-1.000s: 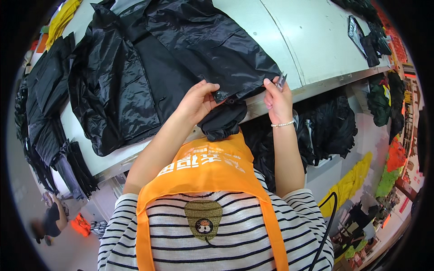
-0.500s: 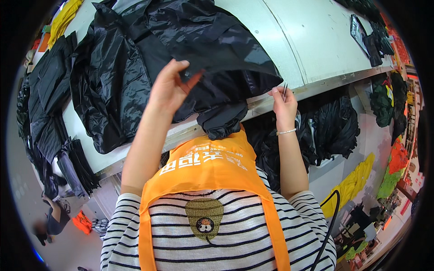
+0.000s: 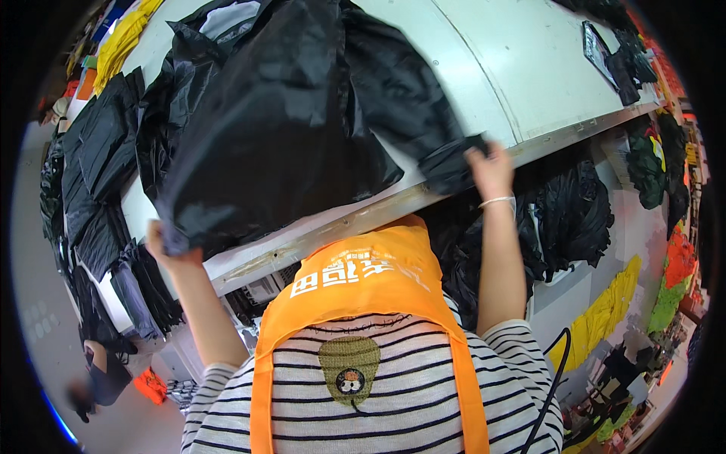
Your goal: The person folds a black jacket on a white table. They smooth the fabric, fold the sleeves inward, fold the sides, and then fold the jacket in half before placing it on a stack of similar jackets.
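Observation:
A glossy black jacket (image 3: 280, 129) lies across the white table, partly raised and slightly blurred, with its lower edge near the table's front. My left hand (image 3: 173, 246) is closed on the garment's near left corner. At the right, my right hand (image 3: 491, 168) grips the end of a black sleeve (image 3: 412, 98), just over the table edge. Whether the right hand also holds the small metal tool seen earlier is hidden by the fingers and cloth.
The white table (image 3: 522, 68) has a metal front edge. Folded black garments (image 3: 102, 166) are stacked at the left. Black clothing (image 3: 567, 219) hangs below the table at right, near yellow cloth (image 3: 601, 310). Another person (image 3: 106, 378) is at the lower left.
My left hand has moved left and nearer, pulling the jacket's corner out. The jacket has turned and spread. My right hand has moved slightly right and taken the sleeve end.

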### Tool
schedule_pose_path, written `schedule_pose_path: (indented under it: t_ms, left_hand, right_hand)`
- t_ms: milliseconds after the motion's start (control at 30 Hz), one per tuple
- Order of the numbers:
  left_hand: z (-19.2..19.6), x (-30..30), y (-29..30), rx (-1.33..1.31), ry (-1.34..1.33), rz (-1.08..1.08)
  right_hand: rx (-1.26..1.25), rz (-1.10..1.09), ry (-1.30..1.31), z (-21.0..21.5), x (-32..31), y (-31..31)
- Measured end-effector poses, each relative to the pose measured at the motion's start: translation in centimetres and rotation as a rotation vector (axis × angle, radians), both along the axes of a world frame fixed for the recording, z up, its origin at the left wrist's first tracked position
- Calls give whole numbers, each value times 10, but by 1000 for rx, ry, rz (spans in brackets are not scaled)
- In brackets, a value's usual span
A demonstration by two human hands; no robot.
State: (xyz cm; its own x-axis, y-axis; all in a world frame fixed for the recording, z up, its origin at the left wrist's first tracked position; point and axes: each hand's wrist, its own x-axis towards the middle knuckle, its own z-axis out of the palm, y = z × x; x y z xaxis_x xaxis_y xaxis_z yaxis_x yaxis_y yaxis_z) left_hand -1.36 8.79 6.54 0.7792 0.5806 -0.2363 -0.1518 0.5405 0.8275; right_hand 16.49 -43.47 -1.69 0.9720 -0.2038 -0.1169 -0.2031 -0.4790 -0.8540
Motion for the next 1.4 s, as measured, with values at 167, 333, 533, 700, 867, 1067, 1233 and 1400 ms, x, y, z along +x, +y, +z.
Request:
schedule_pose_path:
  t_ms: [167, 333, 533, 700, 867, 1067, 1233, 1400]
  left_hand:
    - [-107, -35, -41, 1144, 789, -119]
    - [-32, 34, -121, 941, 280, -373]
    - [-8, 85, -194, 251, 77, -733]
    - [-16, 75, -180, -425, -1, -579]
    - [-24, 76, -185, -352, -28, -592]
    - [-16, 87, -181, 31, -11, -568]
    - [-18, 94, -183, -21, -13, -587]
    - [-19, 92, -187, -7, -20, -612]
  right_hand:
    - [134, 15, -401, 87, 58, -18]
    - [281, 384, -216, 122, 10, 88]
    - [807, 499, 140, 122, -35, 167]
    - [633, 318, 95, 96, -27, 128]
    - [497, 412, 153, 83, -39, 142]
    - [478, 339, 97, 89, -33, 126]
    - [258, 523, -315, 114, -50, 154]
    - [320, 559, -233, 98, -48, 163]
